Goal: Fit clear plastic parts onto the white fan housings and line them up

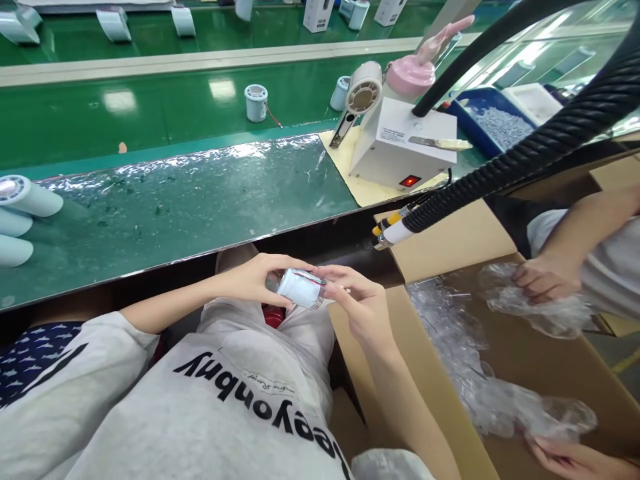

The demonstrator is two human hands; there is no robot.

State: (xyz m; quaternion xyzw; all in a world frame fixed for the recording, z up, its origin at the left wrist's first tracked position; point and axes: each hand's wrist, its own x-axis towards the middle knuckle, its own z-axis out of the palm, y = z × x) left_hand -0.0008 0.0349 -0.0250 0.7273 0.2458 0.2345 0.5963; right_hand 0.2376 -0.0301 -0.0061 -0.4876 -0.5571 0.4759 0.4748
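The handling looks under way: a pale blue cylinder point(301, 289) is above the lap, the left hand point(253, 280) partly curled around its left end, the right hand point(363, 303) pinching its right. Three similar cylinders point(40, 199) lie far left; how much remains cannot be told

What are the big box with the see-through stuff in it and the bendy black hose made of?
The box looks like dull brown cardboard, with folding flaps. The hose is probably slightly shiny plastic, maybe rubber: its ridges catch light.
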